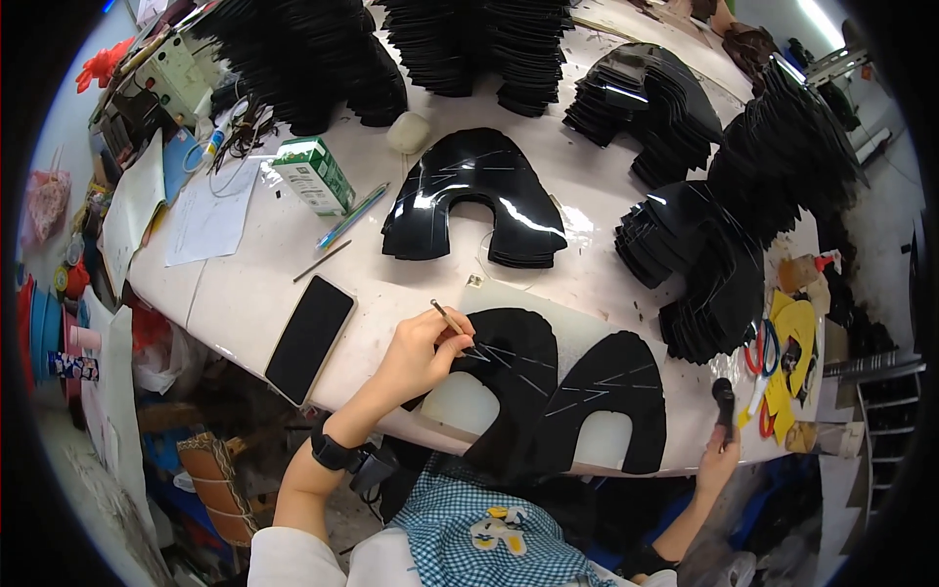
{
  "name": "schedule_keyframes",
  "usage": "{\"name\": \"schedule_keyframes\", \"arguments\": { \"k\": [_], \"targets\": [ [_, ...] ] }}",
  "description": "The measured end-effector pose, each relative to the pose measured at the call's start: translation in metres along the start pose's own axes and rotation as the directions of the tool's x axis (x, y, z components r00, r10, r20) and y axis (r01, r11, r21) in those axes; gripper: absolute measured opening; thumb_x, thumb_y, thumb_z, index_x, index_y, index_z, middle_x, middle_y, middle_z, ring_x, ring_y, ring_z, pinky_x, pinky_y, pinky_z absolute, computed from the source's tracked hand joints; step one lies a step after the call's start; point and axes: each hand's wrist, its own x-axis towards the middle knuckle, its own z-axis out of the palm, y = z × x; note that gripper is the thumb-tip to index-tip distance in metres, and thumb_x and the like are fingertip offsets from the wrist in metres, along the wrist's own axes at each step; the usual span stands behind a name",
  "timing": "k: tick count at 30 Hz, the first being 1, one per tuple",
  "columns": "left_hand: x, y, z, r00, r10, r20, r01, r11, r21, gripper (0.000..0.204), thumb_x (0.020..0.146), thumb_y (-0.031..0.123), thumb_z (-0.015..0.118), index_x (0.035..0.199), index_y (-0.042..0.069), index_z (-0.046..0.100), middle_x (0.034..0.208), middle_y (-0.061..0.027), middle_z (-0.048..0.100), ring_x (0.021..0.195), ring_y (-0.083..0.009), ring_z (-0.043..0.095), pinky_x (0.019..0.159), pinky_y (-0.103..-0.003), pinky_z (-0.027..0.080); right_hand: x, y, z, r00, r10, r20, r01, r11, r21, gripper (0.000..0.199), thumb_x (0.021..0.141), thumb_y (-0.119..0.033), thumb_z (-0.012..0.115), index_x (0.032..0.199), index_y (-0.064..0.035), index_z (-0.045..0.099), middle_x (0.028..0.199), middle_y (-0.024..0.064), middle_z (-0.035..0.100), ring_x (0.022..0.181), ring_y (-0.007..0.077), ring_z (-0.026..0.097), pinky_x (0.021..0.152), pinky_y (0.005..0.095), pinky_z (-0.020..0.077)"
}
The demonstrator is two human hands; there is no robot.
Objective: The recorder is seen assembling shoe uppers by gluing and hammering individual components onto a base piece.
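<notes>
Black piece: we see a flat, horseshoe-shaped black cutout (509, 377) lying at the near edge of the white table (245, 293), faint pale lines drawn across it.
How it handles: we judge it light, thin and floppy, matte rather than slick, so it should stay put under a fingertip (a guess from its look). Best taken by an outer edge or one leg of the horseshoe, lifted flat so it does not fold.
Pen: a thin stick-like marking tool (448, 317), pinched in our left hand (421, 354), its tip down on the upper left part of the black piece.
Left hand: closed narrow around the pen, resting at the left rim of the black piece, touching it.
Second piece: a like cutout (611, 406) just right of the black piece, overlapping its edge.
Right hand: our right hand (719, 460) sits well to the right of the black piece, past the second piece, at the table's edge, wrapped around a small dark handle (724, 401); what the tool is we cannot tell.
Glossy stack: shiny black horseshoe pieces (474, 196) beyond the black piece, toward the table's middle.
Phone: a dark phone (309, 338) left of the black piece, near our left wrist.
Carton: a green and white carton (315, 174) far left beyond the black piece.
Scissors: red-handled scissors (761, 352) right of the second piece.
</notes>
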Motion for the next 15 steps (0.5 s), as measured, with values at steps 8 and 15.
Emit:
{"name": "schedule_keyframes", "arguments": {
  "k": [8,15],
  "targets": [
    [0.004,0.004,0.005,0.998,-0.058,0.015,0.058,0.998,0.007,0.005,0.079,-0.007,0.053,0.08,-0.005,0.057,0.074,-0.0096,0.06,0.063,-0.0146,0.062,0.058,-0.024,0.05,-0.036,-0.076,0.002,0.949,-0.13,0.286,0.023,0.937,0.35,0.022,0.078,-0.006,0.063,0.095,0.0051,0.055,0.081,0.0054,0.058,0.073,0.0105,0.054,0.069,0.0234,0.043],
    [0.004,0.006,0.006,0.999,-0.035,0.011,0.034,0.997,0.064,0.006,0.078,-0.009,0.051,0.078,-0.006,0.056,0.073,-0.0103,0.059,0.061,-0.0166,0.062,0.058,-0.025,0.049,-0.045,-0.106,0.019,0.89,-0.186,0.415,-0.013,0.902,0.431,0.02,0.077,-0.003,0.063,0.094,0.0043,0.054,0.081,0.0028,0.055,0.072,0.0086,0.051,0.068,0.0209,0.0411]
  ]
}}
